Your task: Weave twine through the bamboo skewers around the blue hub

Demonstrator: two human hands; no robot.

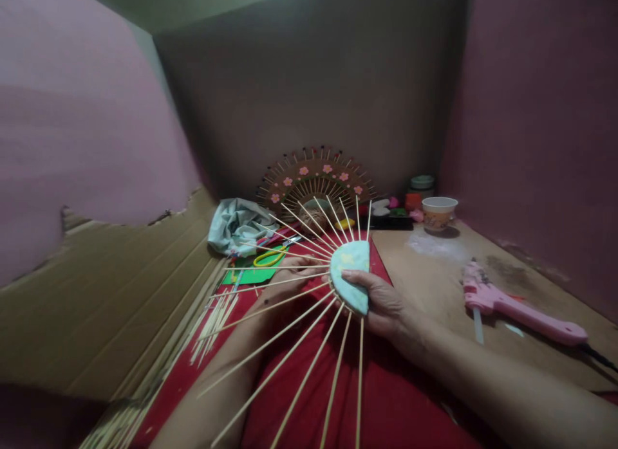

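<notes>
My right hand (386, 301) is closed on a pale blue half-disc (355, 256), thumb across its front face and fingers behind. Thin wooden sticks (290, 343) fan out from its curved edge to the left, upward and downward. My left hand (294, 276) is behind the sticks on the left, its curled fingers at one stick close to the half-disc. The sticks partly cover those fingers. Yellow patches show on the half-disc's face.
A fan-shaped piece with pink flowers (304, 171) leans on the back wall. A pink glue gun (526, 314) and paper cup (439, 214) stand right. Left lie loose sticks (215, 323), yellow-handled scissors (270, 257), green sheet (248, 274), crumpled cloth (236, 227) and cardboard (96, 314).
</notes>
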